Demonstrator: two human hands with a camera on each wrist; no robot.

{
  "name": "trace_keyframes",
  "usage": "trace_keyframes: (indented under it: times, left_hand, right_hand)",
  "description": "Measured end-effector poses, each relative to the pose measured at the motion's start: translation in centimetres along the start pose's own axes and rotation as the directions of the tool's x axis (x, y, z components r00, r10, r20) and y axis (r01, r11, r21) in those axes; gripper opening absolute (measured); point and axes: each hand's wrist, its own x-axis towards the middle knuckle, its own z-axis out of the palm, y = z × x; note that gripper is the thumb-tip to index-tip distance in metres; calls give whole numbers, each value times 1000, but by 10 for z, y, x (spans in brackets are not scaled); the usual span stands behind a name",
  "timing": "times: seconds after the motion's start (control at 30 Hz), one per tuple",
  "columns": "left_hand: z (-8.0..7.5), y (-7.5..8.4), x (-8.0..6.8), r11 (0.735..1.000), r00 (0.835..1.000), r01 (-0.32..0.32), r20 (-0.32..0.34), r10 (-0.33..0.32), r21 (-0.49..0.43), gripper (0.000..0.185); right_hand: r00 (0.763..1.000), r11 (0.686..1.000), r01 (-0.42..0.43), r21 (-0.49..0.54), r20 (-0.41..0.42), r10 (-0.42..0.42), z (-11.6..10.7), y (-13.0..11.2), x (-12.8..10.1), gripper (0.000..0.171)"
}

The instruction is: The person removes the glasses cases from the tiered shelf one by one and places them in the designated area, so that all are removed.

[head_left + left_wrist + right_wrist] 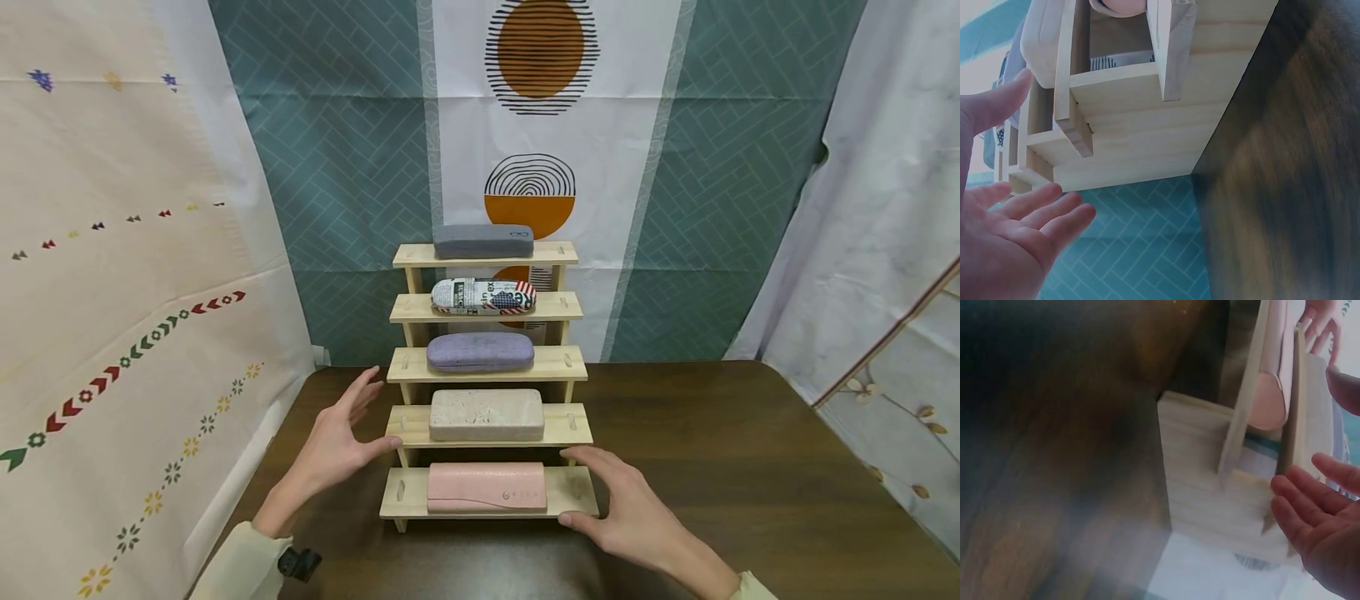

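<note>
A pale wooden stepped rack point(570, 492) stands on the table, one glasses case on each tier. From the bottom up are a pink case point(487, 485), a cream case point(486, 417), a purple case point(480, 353), a newspaper-print case point(483, 297) with a flag pattern and a grey-blue case point(480, 242). My left hand point(336, 446) is spread at the rack's left side, thumb near the second-lowest tier. On the opposite side, my right hand point(628, 512) has thumb and fingers apart beside the lowest tier's right end. Neither hand holds anything.
The dark brown table point(675, 442) extends to both sides of the rack. Behind it hangs a teal and white patterned cloth point(337, 167). Embroidered cream fabric point(112, 292) borders the left, and a white curtain point(885, 208) borders the right. A dark band point(298, 564) circles the left wrist.
</note>
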Motion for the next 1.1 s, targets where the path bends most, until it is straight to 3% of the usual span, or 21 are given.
trace_keyframes:
  times: [0.33, 1.1]
  left_hand:
    - [4, 0, 3, 999, 1000, -5, 22, 6, -37, 106]
    - [7, -8, 3, 994, 999, -4, 49, 9, -109, 102]
  right_hand:
    - [998, 997, 65, 43, 16, -66, 18, 4, 10, 68]
    - [996, 996, 73, 55, 44, -75, 36, 5, 21, 68]
